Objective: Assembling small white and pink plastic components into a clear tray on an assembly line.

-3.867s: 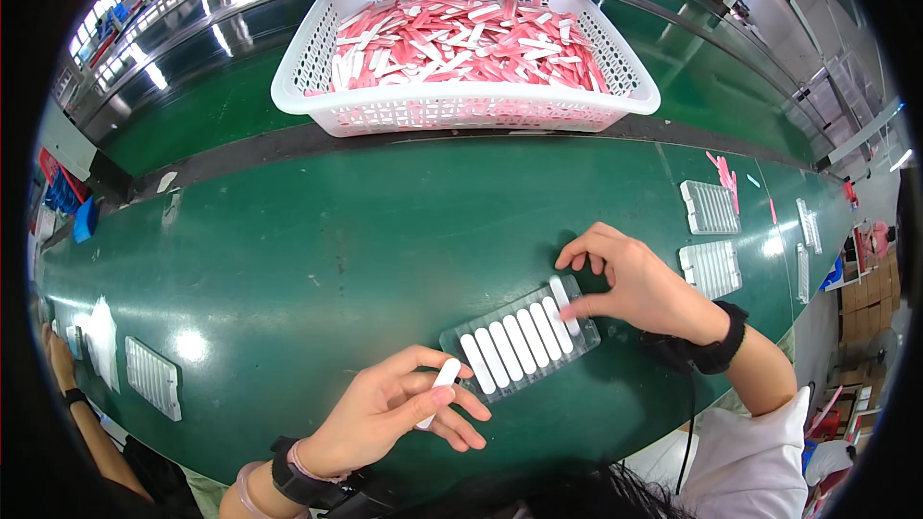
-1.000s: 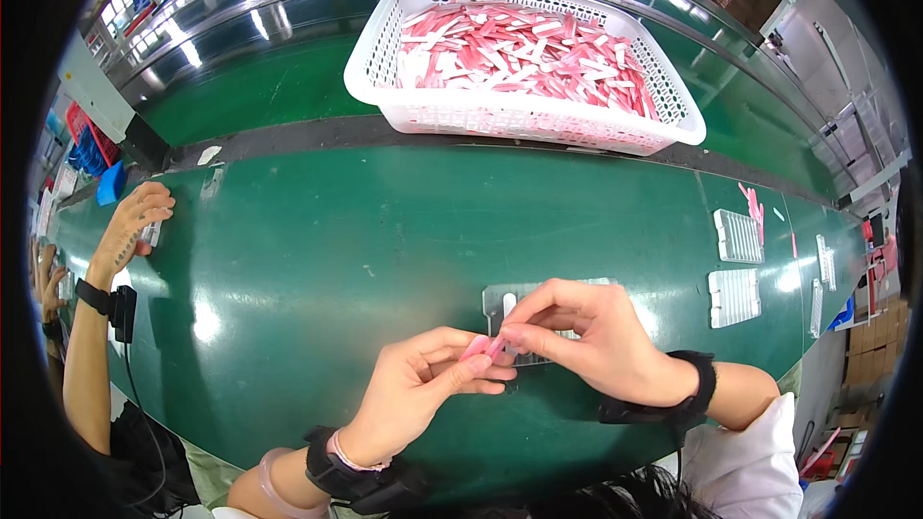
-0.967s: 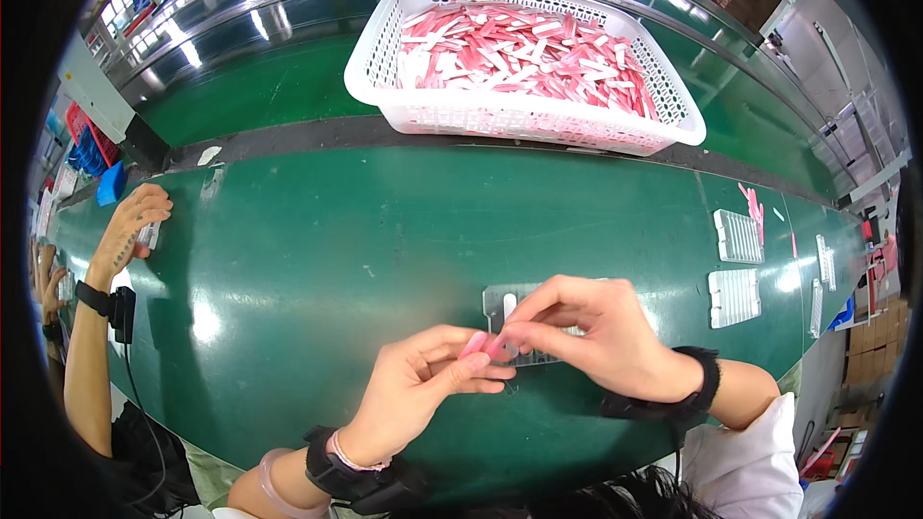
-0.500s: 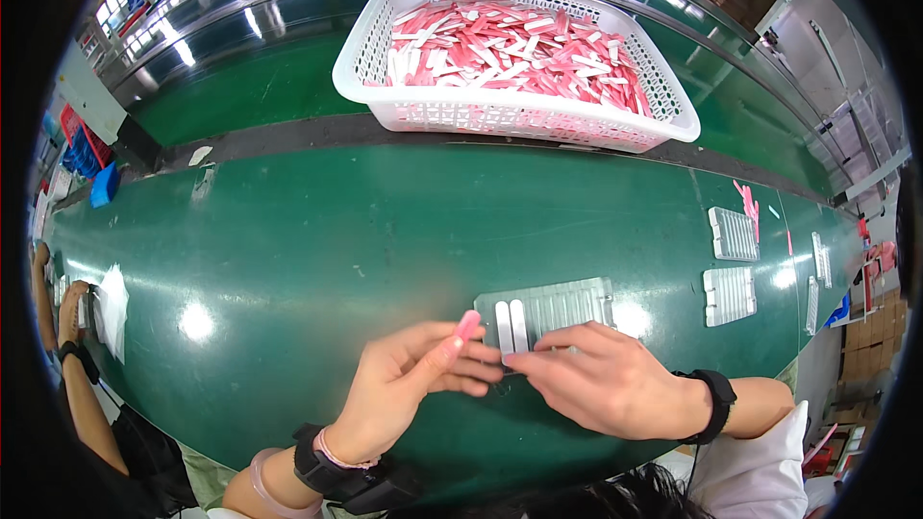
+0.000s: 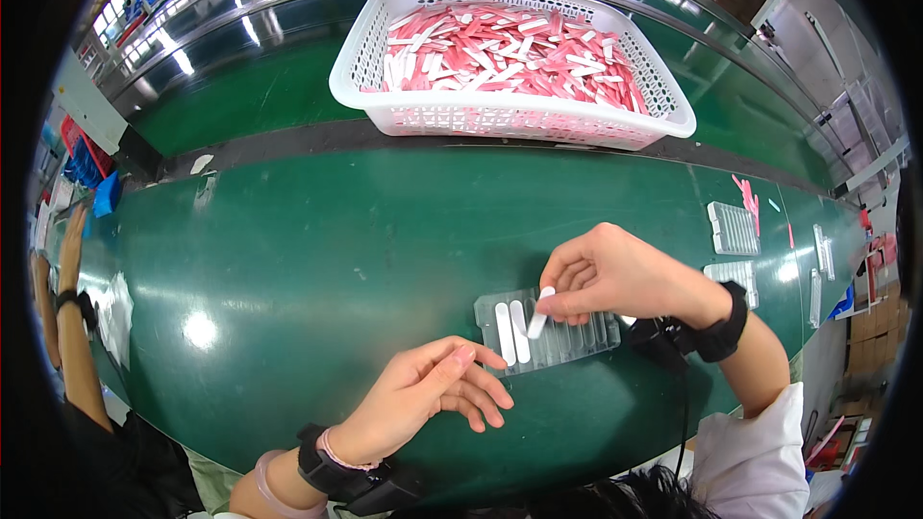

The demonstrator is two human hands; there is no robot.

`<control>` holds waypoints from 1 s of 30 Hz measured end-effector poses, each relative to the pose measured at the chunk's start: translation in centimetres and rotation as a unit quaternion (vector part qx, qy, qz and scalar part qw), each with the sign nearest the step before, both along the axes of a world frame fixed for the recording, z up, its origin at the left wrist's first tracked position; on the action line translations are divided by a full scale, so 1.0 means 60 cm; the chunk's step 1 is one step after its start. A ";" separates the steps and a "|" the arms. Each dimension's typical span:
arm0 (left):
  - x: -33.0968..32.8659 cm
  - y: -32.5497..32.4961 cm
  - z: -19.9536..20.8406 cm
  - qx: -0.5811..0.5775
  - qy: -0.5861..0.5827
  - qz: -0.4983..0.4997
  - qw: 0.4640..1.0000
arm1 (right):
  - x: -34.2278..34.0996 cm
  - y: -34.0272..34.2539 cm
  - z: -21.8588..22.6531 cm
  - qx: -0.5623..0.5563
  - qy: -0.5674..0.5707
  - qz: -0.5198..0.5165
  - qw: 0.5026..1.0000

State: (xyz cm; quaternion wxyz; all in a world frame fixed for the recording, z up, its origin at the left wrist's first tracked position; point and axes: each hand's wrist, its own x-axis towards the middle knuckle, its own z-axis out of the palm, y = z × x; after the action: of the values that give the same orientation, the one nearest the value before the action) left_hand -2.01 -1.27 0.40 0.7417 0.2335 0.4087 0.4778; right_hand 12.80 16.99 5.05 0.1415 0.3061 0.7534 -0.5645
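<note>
In front of me a clear plastic slotted tray lies on the green table. Two white round-ended strips, shaped like small nail files, lie side by side in its left slots. Above the tray, my right hand pinches another white strip between thumb and fingertips; the strip is tilted, its lower end by the slot right of those two. My left hand rests in the air at the tray's near left corner, its fingers apart and nothing seen in them.
A white perforated basket full of pink and white strips stands beyond the table's far edge. More slotted trays and loose pink strips lie at right. At far left, another person's arm reaches in beside a clear plastic sheet.
My right hand has risen and moved away over the tray, now showing a white strip. The pink strip at my left fingertips is gone from there, and that hand is lower. The other person's hand moved farther away.
</note>
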 end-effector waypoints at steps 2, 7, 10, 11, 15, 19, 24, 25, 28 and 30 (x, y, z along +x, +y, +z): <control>0.003 0.003 -0.002 0.005 -0.010 -0.006 1.000 | -0.005 0.012 -0.006 0.051 0.017 0.038 0.998; 0.005 0.003 0.002 0.000 0.020 0.011 1.000 | -0.012 0.000 -0.022 0.292 0.074 0.087 0.950; 0.007 0.006 0.007 -0.006 0.026 0.019 0.999 | 0.012 -0.011 -0.033 0.298 0.090 0.107 0.944; 0.007 0.007 0.009 -0.006 0.029 0.020 0.999 | 0.020 -0.013 -0.036 0.326 0.132 0.119 0.929; 0.001 0.005 0.020 0.098 0.148 0.078 0.981 | 0.058 -0.022 -0.013 0.396 0.157 0.224 0.877; -0.007 0.015 0.065 0.231 0.464 0.123 0.846 | 0.070 -0.029 -0.023 0.358 0.177 0.271 0.876; -0.029 0.113 0.125 0.405 0.855 0.112 0.304 | 0.065 -0.036 -0.039 0.415 0.188 0.281 0.845; -0.028 0.139 0.147 0.400 0.868 0.120 0.271 | 0.063 -0.039 -0.042 0.427 0.188 0.284 0.838; -0.058 0.229 0.189 0.394 0.888 0.075 0.226 | 0.065 -0.042 -0.060 0.445 0.219 0.279 0.823; -0.088 0.300 0.194 0.394 0.883 -0.017 0.256 | 0.065 -0.040 -0.069 0.442 0.248 0.272 0.818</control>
State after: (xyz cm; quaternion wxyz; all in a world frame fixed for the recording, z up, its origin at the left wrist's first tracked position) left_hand -7.26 16.70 12.07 -0.2551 0.7804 0.5672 0.0644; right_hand 16.71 14.57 0.90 -0.0535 -0.0318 0.9842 -0.1660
